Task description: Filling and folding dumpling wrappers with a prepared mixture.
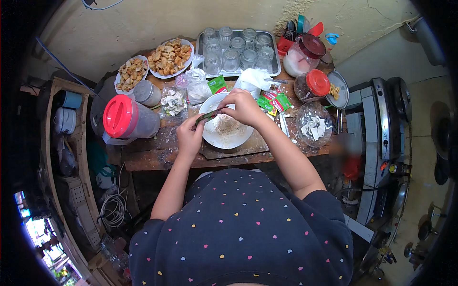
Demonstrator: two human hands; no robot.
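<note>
Over a white bowl (212, 140), my left hand (190, 135) and my right hand (243, 108) grip opposite ends of a small dark-green seasoning sachet (208, 116). White flour lies in the bowl, with a heap of brownish powder (229, 125) on top. I cannot tell whether the sachet is torn. Just behind the bowl are a white plastic bag (252, 81) and an upright green sachet (217, 85). Several green and red sachets (274, 101) lie to the right of my right hand, near a knife (284, 124).
A pitcher with a red lid (121, 116) and a lidded jar (147, 93) stand left. Plates of fried pieces (170, 57) and a metal tray (237, 74) of upturned glasses are behind. On the right are red-lidded jars (318, 82), a glass bowl (304, 137) and a strainer (338, 78).
</note>
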